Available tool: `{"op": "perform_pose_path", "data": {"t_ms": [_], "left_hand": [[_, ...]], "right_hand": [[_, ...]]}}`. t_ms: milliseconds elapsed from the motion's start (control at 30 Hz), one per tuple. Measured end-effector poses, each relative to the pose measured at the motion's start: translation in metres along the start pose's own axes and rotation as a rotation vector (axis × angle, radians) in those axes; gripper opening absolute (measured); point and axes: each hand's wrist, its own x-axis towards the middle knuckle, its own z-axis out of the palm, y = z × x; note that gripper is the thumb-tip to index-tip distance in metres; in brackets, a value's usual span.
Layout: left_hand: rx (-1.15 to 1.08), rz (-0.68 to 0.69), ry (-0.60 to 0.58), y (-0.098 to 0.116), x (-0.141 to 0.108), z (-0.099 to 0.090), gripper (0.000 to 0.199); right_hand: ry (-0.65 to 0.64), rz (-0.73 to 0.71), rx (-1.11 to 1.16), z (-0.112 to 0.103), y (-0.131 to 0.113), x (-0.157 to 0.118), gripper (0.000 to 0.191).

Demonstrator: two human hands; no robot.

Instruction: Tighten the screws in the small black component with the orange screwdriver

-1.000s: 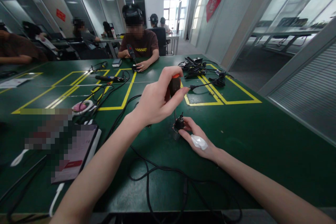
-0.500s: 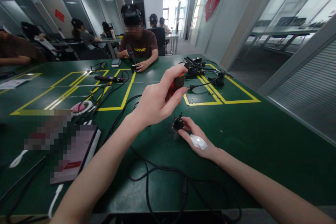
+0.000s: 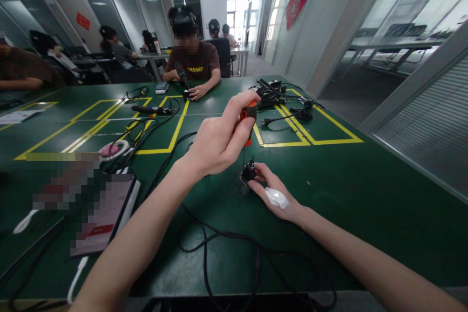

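Observation:
My left hand (image 3: 221, 141) is closed round the orange and black handle of a screwdriver (image 3: 249, 112). The thin shaft points straight down, its tip at the edge of a small dark motor-like part (image 3: 249, 171) with a narrow spindle on top. Whether the tip sits in a screw is too small to tell. Low over the green table, my right hand (image 3: 272, 189) pinches that part from the right between thumb and fingers. A white patch covers the back of this hand near the thumb. The part stands nearly upright, its lower end greyish.
Black cables (image 3: 226, 235) loop across the table (image 3: 347, 204) before me. Two blurred flat devices, one a tablet-like slab (image 3: 109, 214), lie at left beside a tape roll (image 3: 113, 150). Farther off are a cable heap (image 3: 270, 91), a plug (image 3: 266, 122) and a co-worker (image 3: 193, 58) holding a tool.
The fingers of my left hand have shifted on the screwdriver handle, the thumb drawing in to the left. My right hand and the part stay in place.

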Motion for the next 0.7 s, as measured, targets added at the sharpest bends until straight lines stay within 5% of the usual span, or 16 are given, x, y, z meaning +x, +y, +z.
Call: {"op": "perform_pose_path", "data": {"t_ms": [700], "left_hand": [[0.004, -0.004, 0.149, -0.002, 0.0018, 0.0063, 0.029]], "right_hand": [[-0.01, -0.012, -0.025, -0.0007, -0.0002, 0.0001, 0.034]]}}
